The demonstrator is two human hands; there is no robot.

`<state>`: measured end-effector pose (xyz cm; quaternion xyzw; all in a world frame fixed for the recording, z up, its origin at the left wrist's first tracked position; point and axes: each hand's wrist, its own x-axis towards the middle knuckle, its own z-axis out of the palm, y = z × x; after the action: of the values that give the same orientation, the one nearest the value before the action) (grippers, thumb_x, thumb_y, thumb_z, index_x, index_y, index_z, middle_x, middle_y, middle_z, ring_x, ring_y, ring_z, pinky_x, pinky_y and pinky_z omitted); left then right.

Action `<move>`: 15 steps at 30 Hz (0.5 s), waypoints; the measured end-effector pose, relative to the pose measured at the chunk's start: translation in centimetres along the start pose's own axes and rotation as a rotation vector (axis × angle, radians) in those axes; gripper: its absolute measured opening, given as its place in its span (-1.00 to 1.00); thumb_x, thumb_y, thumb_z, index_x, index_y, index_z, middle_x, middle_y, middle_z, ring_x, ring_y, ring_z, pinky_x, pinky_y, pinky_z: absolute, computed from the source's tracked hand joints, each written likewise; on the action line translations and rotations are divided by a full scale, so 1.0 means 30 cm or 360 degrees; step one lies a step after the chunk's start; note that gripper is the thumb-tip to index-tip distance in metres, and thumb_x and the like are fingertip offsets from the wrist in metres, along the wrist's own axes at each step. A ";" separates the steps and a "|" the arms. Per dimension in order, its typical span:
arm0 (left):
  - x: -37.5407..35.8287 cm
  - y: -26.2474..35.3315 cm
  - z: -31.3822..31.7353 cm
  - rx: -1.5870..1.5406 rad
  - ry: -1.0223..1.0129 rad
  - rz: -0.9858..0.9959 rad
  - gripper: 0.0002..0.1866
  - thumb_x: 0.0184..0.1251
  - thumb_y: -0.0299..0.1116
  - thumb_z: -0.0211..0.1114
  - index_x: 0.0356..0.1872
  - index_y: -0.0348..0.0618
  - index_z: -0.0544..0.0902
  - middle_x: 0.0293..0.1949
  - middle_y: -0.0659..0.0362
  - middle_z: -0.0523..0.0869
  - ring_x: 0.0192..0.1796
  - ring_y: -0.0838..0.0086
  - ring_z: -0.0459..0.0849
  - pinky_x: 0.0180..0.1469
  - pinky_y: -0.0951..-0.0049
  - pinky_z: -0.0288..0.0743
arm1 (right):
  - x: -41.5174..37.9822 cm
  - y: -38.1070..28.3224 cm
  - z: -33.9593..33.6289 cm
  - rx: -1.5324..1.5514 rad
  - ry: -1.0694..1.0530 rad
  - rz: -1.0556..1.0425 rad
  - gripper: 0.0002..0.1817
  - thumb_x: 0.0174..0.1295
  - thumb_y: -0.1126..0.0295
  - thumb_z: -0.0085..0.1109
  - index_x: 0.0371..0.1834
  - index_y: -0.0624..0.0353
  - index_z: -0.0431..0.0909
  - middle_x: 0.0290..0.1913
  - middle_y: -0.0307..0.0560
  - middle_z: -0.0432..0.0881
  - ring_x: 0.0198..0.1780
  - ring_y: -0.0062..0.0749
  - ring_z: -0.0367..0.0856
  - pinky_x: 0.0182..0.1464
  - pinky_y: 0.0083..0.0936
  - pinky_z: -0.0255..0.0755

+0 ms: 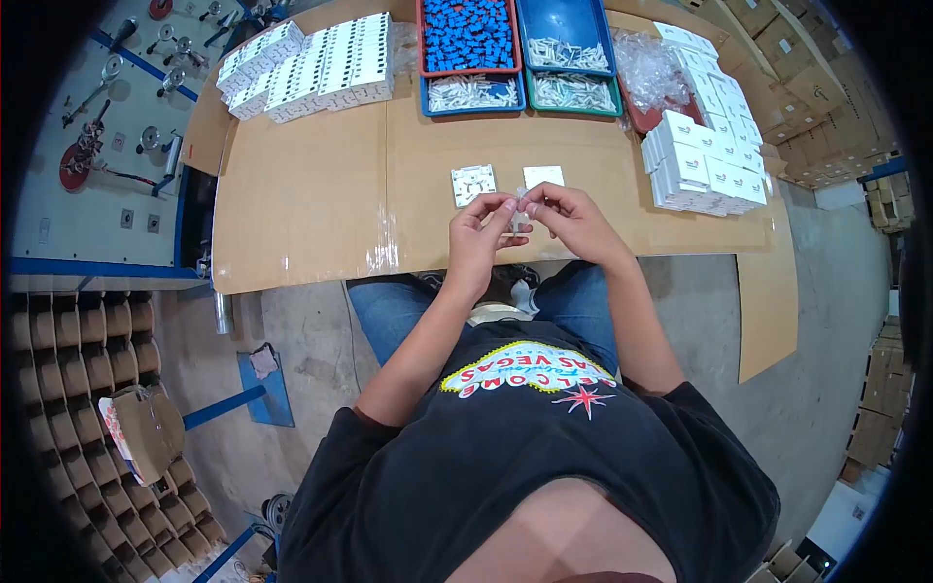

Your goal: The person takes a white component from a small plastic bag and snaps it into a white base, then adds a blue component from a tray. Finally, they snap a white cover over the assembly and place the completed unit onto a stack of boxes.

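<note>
Both hands meet above the front edge of the cardboard-covered table. Between the fingertips of my left hand [480,239] and my right hand [571,222] is a small clear plastic bag [520,216] with something whitish in it, too small to make out. The fingers of each hand are pinched together on the bag's upper part. Just beyond my left hand lies a white square part [473,185] with holes and dark marks. A plain white square [543,176] lies beyond my right hand, partly covered by it.
At the back stand a red tray of blue pieces [468,37], a blue tray [568,68] and lower trays of white pieces [473,93]. White boxes are stacked at the left [330,68] and right [707,167]. Clear plastic bags [649,70] lie beside the right stack.
</note>
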<state>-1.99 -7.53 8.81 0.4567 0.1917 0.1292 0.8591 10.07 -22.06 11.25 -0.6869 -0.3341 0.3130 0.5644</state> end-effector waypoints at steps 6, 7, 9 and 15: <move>0.008 0.017 -0.007 -0.0091 -0.0025 -0.0165 -0.80 0.56 -0.35 0.29 0.02 -0.26 0.64 -0.05 0.07 0.75 -0.13 0.31 0.84 -0.16 0.37 0.78 | 0.012 0.008 0.008 -0.0034 -0.0040 0.0049 -0.86 0.46 0.41 0.25 -0.05 0.22 0.69 -0.31 -0.43 0.62 -0.32 -0.83 0.43 -0.28 -0.72 0.30; 0.005 0.027 -0.001 -0.0131 -0.0024 -0.0192 -0.80 0.56 -0.35 0.29 0.03 -0.25 0.63 -0.03 0.06 0.75 -0.08 0.29 0.83 -0.12 0.35 0.79 | 0.016 0.014 0.009 0.0012 -0.0022 0.0025 -0.87 0.45 0.43 0.27 -0.05 0.22 0.69 -0.32 -0.43 0.62 -0.33 -0.83 0.43 -0.28 -0.72 0.30; 0.010 0.030 0.001 -0.0169 -0.0022 -0.0221 -0.80 0.55 -0.36 0.30 0.03 -0.24 0.63 -0.02 0.06 0.75 -0.04 0.28 0.82 -0.09 0.33 0.79 | 0.019 0.001 -0.001 0.0024 0.0010 0.0031 -0.85 0.44 0.42 0.28 -0.04 0.23 0.70 -0.27 -0.37 0.67 -0.31 -0.79 0.48 -0.25 -0.70 0.37; 0.028 -0.016 -0.014 -0.0120 0.0009 -0.0184 -0.81 0.51 -0.42 0.31 0.03 -0.22 0.62 -0.05 0.11 0.74 0.00 0.38 0.77 -0.01 0.28 0.78 | 0.031 0.017 -0.016 -0.0019 0.0107 -0.0049 -0.83 0.41 0.44 0.29 -0.01 0.24 0.72 -0.17 -0.28 0.75 -0.25 -0.73 0.58 -0.18 -0.64 0.47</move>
<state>-1.40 -7.13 8.01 0.4118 0.2153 0.0878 0.8811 11.05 -21.64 10.79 -0.6952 -0.3273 0.2792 0.5759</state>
